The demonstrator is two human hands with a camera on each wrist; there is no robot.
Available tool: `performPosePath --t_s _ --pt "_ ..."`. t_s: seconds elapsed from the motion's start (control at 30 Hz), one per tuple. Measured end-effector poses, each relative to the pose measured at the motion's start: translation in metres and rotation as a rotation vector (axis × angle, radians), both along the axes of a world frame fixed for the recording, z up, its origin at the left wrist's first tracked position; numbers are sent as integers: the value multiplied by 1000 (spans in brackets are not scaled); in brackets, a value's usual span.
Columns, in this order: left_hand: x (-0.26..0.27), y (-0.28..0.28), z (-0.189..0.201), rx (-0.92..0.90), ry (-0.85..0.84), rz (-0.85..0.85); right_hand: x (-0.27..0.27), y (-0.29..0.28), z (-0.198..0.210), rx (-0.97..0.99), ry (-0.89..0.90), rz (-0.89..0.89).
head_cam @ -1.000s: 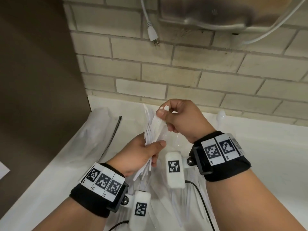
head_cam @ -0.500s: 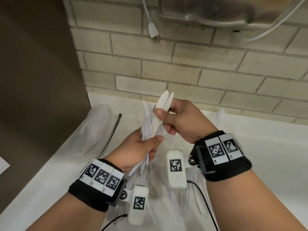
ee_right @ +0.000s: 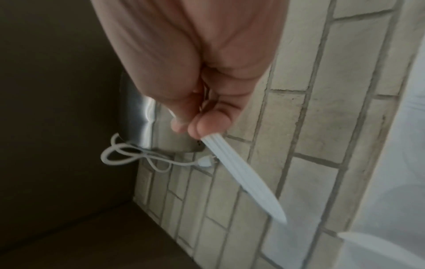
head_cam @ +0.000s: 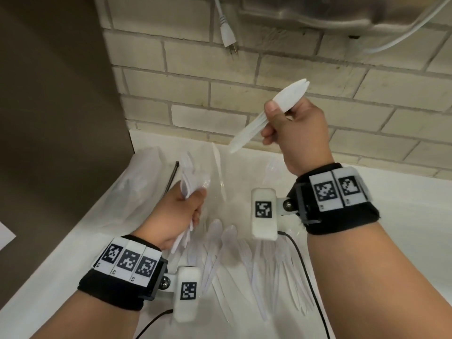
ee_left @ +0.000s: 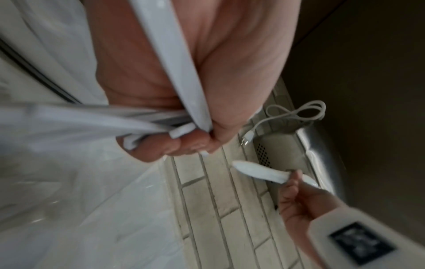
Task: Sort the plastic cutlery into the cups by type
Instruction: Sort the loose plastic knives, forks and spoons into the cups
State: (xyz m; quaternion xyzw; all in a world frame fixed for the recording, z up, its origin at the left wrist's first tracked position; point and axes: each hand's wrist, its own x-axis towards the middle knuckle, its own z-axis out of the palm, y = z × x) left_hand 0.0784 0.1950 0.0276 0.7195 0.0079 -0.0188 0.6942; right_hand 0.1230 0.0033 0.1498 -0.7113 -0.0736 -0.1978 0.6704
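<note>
My right hand [head_cam: 281,118] is raised in front of the brick wall and grips a small stack of white plastic knives [head_cam: 266,118], blades up and to the right; the stack also shows as knives [ee_right: 243,178] and knives [ee_left: 260,172]. Lower left, my left hand [head_cam: 188,201] grips a bundle of white cutlery [head_cam: 188,177] over the counter, seen close up as cutlery [ee_left: 96,118]. Several loose spoons [head_cam: 220,243] and forks [head_cam: 281,267] lie on the white counter [head_cam: 391,236] between my wrists. A clear cup [head_cam: 222,172] seems to stand behind my left hand, hard to make out.
A brick wall [head_cam: 244,99] backs the counter. A steel fixture [head_cam: 330,13] hangs above with a white cord and plug [head_cam: 227,35]. A dark panel [head_cam: 56,118] borders the left side. A clear plastic bag [head_cam: 139,182] and a black tie [head_cam: 172,177] lie at the left.
My right hand has pulled the knives out of the bundle and lifted them up and to the right. My left hand has sunk slightly with the rest of the cutlery.
</note>
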Motion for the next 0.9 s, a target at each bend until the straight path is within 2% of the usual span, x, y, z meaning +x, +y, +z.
performPosePath --t_s 0.07,0.13,0.3,0.43,0.6,0.8,0.9 --pt "2 3 2 -70 15 86 12 8 -8 -54 -14 -82" --pt "3 5 3 -94 11 123 24 18 -22 -134 21 -91" --pt "-2 8 3 -206 40 60 47 35 -59 -281 157 -62" --pt "-4 8 3 -316 88 23 57 41 -70 -414 290 -13" --pt "-4 3 5 -386 121 10 64 41 -72 -385 422 -1" --pt "-5 -4 8 -380 119 26 40 37 -56 -344 287 -1" --pt "-2 -9 8 -322 120 80 13 44 -45 -325 207 76"
